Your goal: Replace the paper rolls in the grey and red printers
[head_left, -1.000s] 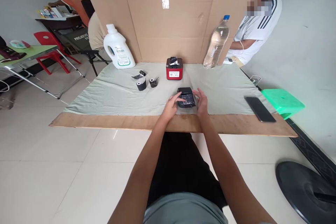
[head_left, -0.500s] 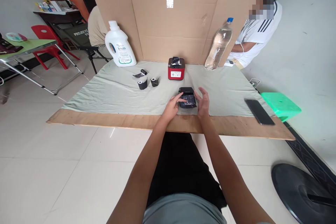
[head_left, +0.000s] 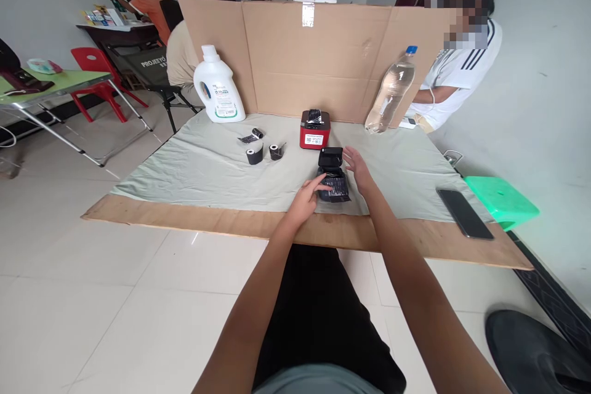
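Both forearms are bare to the elbow and beyond, with no sleeves, watch, rings or gloves showing on the left hand [head_left: 305, 200] or right hand [head_left: 357, 166]. Lower down, a grey-blue shirt hem sits over black trousers.

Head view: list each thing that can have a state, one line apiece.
black printer: lid raised, on the cloth
red printer: shut, paper out the top
water bottle: capped, leaning on the cardboard
detergent jug: capped, upright
phone: screen dark
left hand: open, fingertips on the black printer
right hand: open, beside it
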Demonstrator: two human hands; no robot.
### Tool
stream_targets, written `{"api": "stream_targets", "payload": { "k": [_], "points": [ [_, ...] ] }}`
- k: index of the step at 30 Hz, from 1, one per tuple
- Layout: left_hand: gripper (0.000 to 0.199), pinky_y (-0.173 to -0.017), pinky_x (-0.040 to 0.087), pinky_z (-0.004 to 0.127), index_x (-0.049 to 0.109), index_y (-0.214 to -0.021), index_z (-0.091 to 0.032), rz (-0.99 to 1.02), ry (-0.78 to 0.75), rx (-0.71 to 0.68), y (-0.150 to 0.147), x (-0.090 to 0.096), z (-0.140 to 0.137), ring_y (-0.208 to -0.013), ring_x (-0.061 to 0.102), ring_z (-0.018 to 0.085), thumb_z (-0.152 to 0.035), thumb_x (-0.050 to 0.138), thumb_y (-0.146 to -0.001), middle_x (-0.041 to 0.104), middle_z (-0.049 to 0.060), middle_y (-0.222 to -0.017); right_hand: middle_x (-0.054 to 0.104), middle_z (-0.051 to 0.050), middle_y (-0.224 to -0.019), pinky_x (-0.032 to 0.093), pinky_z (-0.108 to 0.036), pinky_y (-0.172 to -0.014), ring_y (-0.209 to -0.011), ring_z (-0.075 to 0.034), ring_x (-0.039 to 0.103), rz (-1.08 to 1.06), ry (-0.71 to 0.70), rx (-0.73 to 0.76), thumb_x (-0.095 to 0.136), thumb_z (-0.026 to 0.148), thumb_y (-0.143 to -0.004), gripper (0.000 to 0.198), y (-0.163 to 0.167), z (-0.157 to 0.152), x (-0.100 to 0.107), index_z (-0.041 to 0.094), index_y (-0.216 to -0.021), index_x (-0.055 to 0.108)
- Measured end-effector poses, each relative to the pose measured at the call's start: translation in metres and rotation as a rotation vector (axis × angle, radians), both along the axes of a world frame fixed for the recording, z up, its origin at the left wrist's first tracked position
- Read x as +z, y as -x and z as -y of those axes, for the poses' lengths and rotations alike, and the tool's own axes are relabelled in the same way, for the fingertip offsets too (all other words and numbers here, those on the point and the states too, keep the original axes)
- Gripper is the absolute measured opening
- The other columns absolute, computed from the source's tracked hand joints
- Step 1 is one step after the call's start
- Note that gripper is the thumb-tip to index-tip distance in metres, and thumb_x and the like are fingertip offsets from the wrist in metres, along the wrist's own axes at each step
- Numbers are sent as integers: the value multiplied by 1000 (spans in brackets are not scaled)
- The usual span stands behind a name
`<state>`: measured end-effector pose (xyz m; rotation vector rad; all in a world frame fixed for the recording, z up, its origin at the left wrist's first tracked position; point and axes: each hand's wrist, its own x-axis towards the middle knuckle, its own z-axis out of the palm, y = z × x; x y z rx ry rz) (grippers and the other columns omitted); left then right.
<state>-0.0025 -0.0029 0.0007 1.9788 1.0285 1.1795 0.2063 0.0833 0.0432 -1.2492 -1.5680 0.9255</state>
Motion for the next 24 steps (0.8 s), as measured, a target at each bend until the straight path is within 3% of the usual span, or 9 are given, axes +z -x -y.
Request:
{"api": "stream_targets", "payload": {
  "k": [4, 7, 10, 14, 19, 24],
  "points": [
    [77, -118, 43, 45, 43, -157, -24, 1, -1, -1, 1, 0, 2, -127, 58, 22, 1, 38, -84, 77, 2, -124, 65, -13, -142, 49, -43, -102, -124, -28, 63, 109, -66, -42, 44, 61, -98, 59, -4, -5, 2, 20, -136, 65],
    [78, -118, 43, 43, 45, -156, -24, 2, -19, 15, 1, 3, 3, -131, 55, 22, 3, 37, -83, 75, 2, -130, 73, -12, -115, 52, -44, -97, -100, -26, 67, 473, -184, -122, 52, 40, -93, 39, -5, -10, 8, 17, -110, 79],
    [78, -120, 42, 41, 50, -152, -23, 35, -61, 72, 1, 7, 5, -136, 50, 21, 5, 35, -81, 69, 2, -140, 74, -8, -95, 54, -41, -89, -90, -26, 67, 823, -126, 26, 63, 28, -81, 22, 0, -25, 17, 21, -88, 83],
    [77, -120, 42, 41, 55, -148, -23, 87, -49, 171, 2, 11, 7, -139, 49, 20, 5, 36, -79, 65, 1, -146, 68, -4, -71, 55, -39, -76, -81, -26, 65, 972, -20, 182, 77, 21, -59, 7, 15, -47, 25, 25, -64, 77],
    [71, -110, 49, 40, 58, -143, -22, 121, -11, 263, 4, 12, 6, -136, 53, 21, 4, 36, -80, 68, 4, -142, 66, -8, -77, 53, -41, -79, -84, -28, 64, 1047, -2, 235, 77, 18, -61, 9, 23, -45, 39, 21, -65, 70],
    [48, -99, 52, 40, 62, -133, -18, 319, 72, 326, 2, 12, 3, -126, 62, 24, -7, 43, -91, 69, 10, -138, 67, -10, -101, 48, -37, -75, -84, -26, 63, 1000, -78, 241, 66, 13, -72, 24, 5, -11, 74, 19, -96, 65]
  ]
}}
